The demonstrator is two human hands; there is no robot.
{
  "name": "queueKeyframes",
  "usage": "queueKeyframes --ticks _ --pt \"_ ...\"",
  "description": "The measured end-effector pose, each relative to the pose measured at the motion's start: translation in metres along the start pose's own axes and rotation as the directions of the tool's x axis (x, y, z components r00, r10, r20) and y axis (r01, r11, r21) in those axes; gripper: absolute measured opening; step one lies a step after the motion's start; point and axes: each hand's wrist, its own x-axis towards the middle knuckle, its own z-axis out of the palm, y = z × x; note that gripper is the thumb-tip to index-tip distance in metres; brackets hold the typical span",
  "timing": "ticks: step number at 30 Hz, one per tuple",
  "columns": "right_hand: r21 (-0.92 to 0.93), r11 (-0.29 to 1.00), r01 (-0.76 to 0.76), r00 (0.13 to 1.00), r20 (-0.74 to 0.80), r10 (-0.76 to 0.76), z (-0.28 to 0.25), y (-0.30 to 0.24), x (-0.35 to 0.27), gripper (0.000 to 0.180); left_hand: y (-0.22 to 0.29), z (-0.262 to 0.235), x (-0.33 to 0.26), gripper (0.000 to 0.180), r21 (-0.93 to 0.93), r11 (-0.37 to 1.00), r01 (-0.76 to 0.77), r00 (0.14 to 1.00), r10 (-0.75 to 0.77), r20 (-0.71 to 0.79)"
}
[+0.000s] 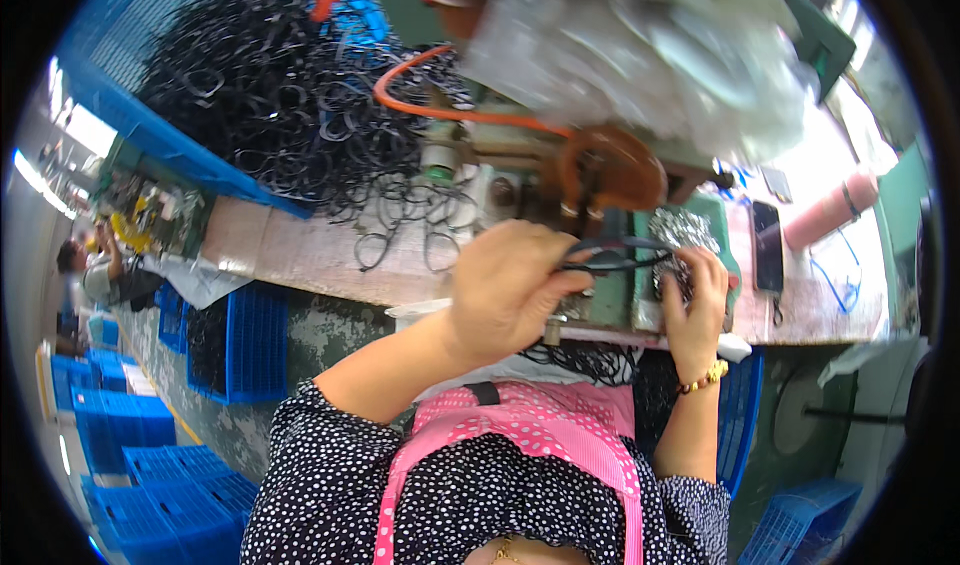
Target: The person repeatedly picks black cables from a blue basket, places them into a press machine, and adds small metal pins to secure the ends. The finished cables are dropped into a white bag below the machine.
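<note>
A thin black band loop (625, 263) is stretched between my two hands in front of the machine. My left hand (515, 285) pinches its left end between thumb and fingers. At the other end my right hand (697, 305) has its fingers closed on the band. Just behind the loop stands a bench machine with a round brown guard (625, 170). Several loose black loops (405, 220) lie on the table to the left of my left hand. More black loops (590, 361) rest on a cloth below the table edge.
A blue crate (140, 110) at the far left overflows with tangled black loops (270, 95). An orange hose (450, 115) runs to the machine. A phone (767, 245) and pink bottle (832, 211) stand right. Blue crates (255, 345) sit on the floor; another person (105, 277) works far left.
</note>
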Motion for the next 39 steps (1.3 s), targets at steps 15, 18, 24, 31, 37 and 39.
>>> queueKeyframes --ticks 15,18,24,31,37,39 --pt "0.164 0.980 -0.114 0.993 -0.013 0.117 0.006 -0.011 0.012 0.011 -0.097 -0.037 -0.052 0.023 0.438 0.861 0.257 0.966 -0.239 -0.097" --pt "0.483 0.838 -0.255 0.960 0.020 0.281 0.015 -0.012 0.007 0.010 -0.150 -0.035 -0.072 0.023 0.781 0.597 0.183 0.923 -0.378 0.073" --pt "0.813 0.504 -0.292 0.930 0.118 0.347 0.011 -0.024 0.002 0.012 -0.160 -0.046 -0.079 0.017 0.840 0.512 0.182 0.832 -0.535 0.146" --pt "0.878 0.314 -0.362 0.899 0.239 0.367 0.000 -0.043 0.003 0.016 -0.087 -0.081 -0.079 0.011 -0.337 0.576 0.745 0.585 -0.806 -0.086" --pt "0.900 0.261 -0.348 0.908 0.254 0.335 -0.009 -0.054 0.001 0.014 -0.031 -0.079 -0.074 0.010 -0.465 0.580 0.669 0.554 -0.806 -0.209" --pt "0.910 0.262 -0.320 0.921 0.233 0.313 -0.010 -0.056 0.002 0.014 -0.022 -0.077 -0.068 0.012 -0.451 0.604 0.657 0.570 -0.790 -0.227"
